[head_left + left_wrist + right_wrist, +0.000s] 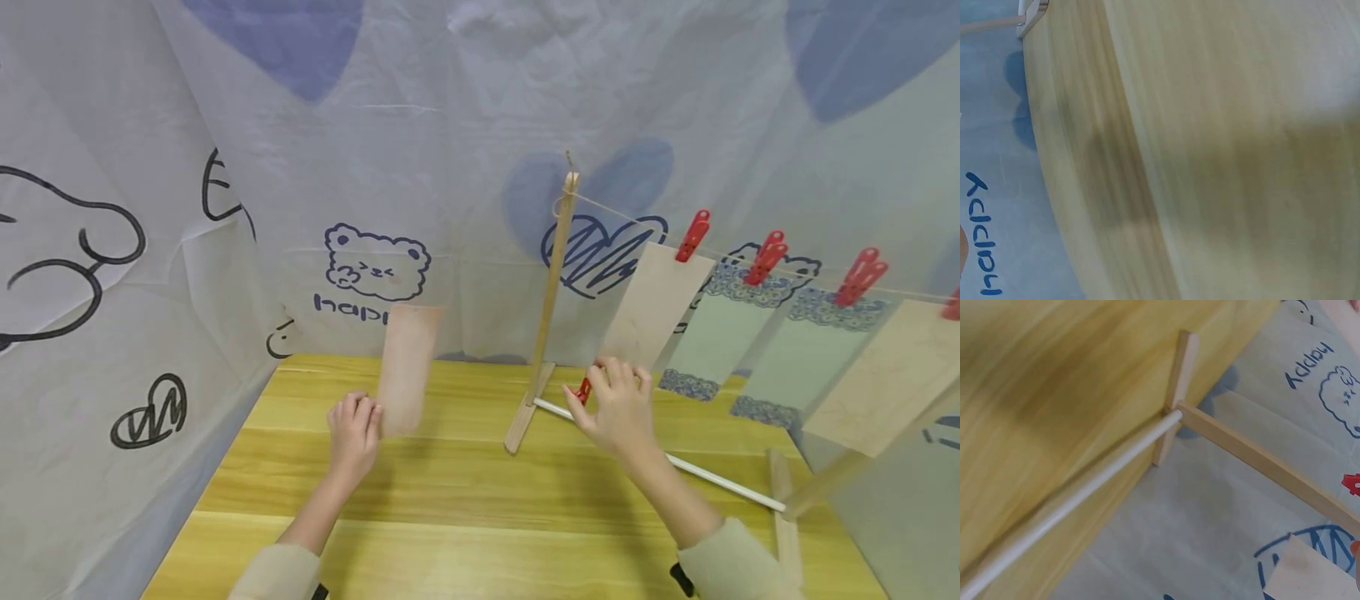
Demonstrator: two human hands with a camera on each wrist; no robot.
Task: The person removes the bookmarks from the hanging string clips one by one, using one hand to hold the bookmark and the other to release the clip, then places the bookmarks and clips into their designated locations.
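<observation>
My left hand (354,433) pinches a pale pink rectangular strip (408,371) by its lower left edge and holds it upright above the table. A red clothespin (582,390) is between the thumb and fingers of my right hand (621,408), which is raised in front of the drying rack; the clothespin also shows at the edge of the right wrist view (1352,483). Behind that hand, a cream strip (656,304) hangs from the string (615,210) by a red clothespin (693,236). Both hands are almost wholly outside their own wrist views.
Two pale green strips with blue patterned ends (727,321) and another cream strip (888,379) hang farther right. The rack has a wooden post (555,283), wooden feet (528,408) and a white rod (723,481) along the yellow wooden table (450,500). A printed cloth (450,167) stands behind.
</observation>
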